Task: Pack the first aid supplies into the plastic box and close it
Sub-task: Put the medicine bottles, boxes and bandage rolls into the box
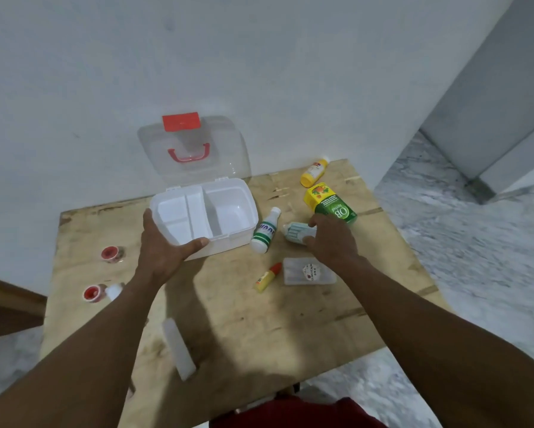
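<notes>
The white plastic box [228, 230] stands open on the wooden table, its clear lid [228, 149] with red latch and handle leaning against the wall. A white tray insert fills its left half. My left hand [163, 245] grips the box's front left corner. My right hand [330, 239] closes around a small white and teal roll [295, 232] lying on the table. Around it lie a white bottle with green bands [265, 231], a green and yellow carton [329, 203], a yellow bottle [314, 172], a small yellow tube with red cap [268, 277] and a clear flat packet [309, 271].
Two red tape rolls [110, 253] [93, 293] and a small white bottle [114, 291] sit near the table's left edge. A white flat piece [179, 347] lies near the front edge. The wall stands right behind the box. The floor drops away to the right.
</notes>
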A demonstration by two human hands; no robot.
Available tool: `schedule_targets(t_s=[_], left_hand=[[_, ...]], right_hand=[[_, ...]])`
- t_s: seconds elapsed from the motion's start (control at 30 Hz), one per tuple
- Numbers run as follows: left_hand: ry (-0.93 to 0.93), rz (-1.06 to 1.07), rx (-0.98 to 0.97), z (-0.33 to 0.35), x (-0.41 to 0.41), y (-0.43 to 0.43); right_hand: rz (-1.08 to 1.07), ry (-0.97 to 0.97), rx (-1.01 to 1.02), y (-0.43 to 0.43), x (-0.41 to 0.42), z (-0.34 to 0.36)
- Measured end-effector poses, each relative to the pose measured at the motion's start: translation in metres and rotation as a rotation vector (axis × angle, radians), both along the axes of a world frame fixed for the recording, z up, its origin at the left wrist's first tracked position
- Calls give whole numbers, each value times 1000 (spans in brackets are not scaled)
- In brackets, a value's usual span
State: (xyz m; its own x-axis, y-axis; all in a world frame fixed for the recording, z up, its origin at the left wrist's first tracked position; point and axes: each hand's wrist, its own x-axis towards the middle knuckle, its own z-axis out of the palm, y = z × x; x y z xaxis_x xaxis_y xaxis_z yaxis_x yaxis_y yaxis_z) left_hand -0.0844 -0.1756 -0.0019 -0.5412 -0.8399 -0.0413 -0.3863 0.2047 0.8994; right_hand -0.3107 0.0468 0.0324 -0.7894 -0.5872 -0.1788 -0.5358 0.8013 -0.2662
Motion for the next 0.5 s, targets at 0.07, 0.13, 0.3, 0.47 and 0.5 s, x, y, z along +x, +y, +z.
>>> schedule_targets(t_s=[0.07, 0.13, 0.3, 0.47, 0.5], left_hand=[[4, -1, -4, 1, 0, 1], [12, 1, -6, 1, -1, 2], [26, 4, 0, 2, -3, 6], [20, 10, 0, 3, -4, 6], [18, 9, -1, 3, -3, 6]], right_hand=[[67, 58, 95, 0, -7, -1], [117, 83, 160, -1, -13, -4], [156, 75, 161, -6, -23, -8], [38, 151, 27, -15, -45, -2], [18, 146, 46, -16, -51, -3]])
